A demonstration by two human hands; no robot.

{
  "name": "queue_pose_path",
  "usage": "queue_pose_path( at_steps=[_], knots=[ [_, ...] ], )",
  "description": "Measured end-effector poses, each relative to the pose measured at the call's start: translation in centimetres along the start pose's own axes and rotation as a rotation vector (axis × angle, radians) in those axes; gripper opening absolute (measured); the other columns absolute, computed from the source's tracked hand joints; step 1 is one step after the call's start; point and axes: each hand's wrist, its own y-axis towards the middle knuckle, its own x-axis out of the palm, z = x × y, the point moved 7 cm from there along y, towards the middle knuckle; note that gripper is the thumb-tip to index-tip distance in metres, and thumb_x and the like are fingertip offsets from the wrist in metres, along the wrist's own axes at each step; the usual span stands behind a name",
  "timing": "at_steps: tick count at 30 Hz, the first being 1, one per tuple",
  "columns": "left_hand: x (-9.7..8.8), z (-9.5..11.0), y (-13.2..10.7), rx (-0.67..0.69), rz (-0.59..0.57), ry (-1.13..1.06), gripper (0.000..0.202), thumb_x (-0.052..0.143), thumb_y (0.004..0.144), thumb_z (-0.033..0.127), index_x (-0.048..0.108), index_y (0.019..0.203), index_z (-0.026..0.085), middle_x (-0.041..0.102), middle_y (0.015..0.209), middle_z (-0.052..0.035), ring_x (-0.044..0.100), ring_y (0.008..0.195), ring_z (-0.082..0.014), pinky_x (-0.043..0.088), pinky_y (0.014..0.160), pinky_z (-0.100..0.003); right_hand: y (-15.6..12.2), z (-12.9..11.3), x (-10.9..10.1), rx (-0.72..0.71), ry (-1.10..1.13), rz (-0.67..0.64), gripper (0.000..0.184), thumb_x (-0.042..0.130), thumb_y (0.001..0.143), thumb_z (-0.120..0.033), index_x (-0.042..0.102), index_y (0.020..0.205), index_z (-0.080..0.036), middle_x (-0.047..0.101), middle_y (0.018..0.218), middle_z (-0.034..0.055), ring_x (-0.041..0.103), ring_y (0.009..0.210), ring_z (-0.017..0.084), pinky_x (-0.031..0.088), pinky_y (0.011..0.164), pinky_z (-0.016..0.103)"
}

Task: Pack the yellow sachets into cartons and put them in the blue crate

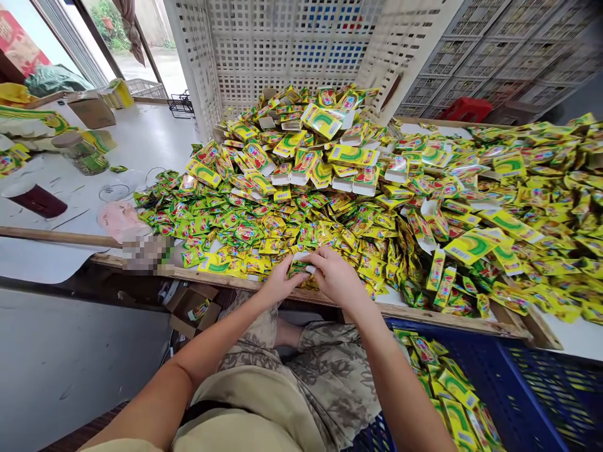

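A small candy box (300,257) with white inner flaps showing is held between my two hands at the table's front edge. My left hand (279,280) grips its left side, fingers closed. My right hand (333,276) is closed at its right side, thumb and fingers at the flaps. Something green shows at the box's opening, partly hidden by my fingers. Just beyond my hands lie loose yellow candy packets (276,242) and green candy packets (207,216). Behind them is a heap of flat yellow boxes (325,120), several with open white ends.
A white plastic crate (292,56) lies tipped toward me behind the heap. A wooden strip (235,282) edges the table. Below right stands a blue crate (499,376) holding filled-looking boxes; below left, a cardboard box (188,311). A dark red cup (38,199) lies at left.
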Motion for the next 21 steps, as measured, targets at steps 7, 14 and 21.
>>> queue_pose_path(
  at_steps=[7, 14, 21],
  knots=[
    [0.1, -0.2, 0.2, 0.031, -0.012, -0.009, 0.029, 0.061, 0.079, 0.031, 0.056, 0.102, 0.015, 0.062, 0.096, -0.0043, 0.056, 0.094, -0.0194, 0.044, 0.086, -0.032, 0.0, 0.5, 1.4, 0.028, 0.019, -0.147, 0.028, 0.047, 0.082, -0.012, 0.068, 0.096, -0.023, 0.070, 0.093, 0.0065, 0.063, 0.081, 0.020, 0.043, 0.068, 0.027],
    [0.0, 0.0, 0.2, 0.014, -0.007, 0.015, 0.028, 0.062, 0.077, 0.031, 0.057, 0.099, 0.015, 0.061, 0.093, -0.0041, 0.056, 0.088, -0.0185, 0.045, 0.081, -0.030, -0.6, 1.5, 2.2, 0.054, 0.196, -0.088, 0.023, 0.047, 0.085, -0.020, 0.068, 0.095, -0.023, 0.071, 0.091, 0.0057, 0.064, 0.079, 0.020, 0.045, 0.071, 0.029],
    [-0.3, -1.3, 0.7, -0.088, 0.020, -0.020, 0.030, 0.066, 0.074, 0.028, 0.060, 0.099, 0.013, 0.065, 0.090, -0.0035, 0.057, 0.082, -0.0169, 0.046, 0.078, -0.028, -2.1, 4.0, -0.4, 0.236, 0.458, 0.304, 0.027, 0.049, 0.084, -0.026, 0.063, 0.107, -0.021, 0.067, 0.101, 0.0077, 0.055, 0.062, 0.014, 0.046, 0.062, 0.030]
  ],
)
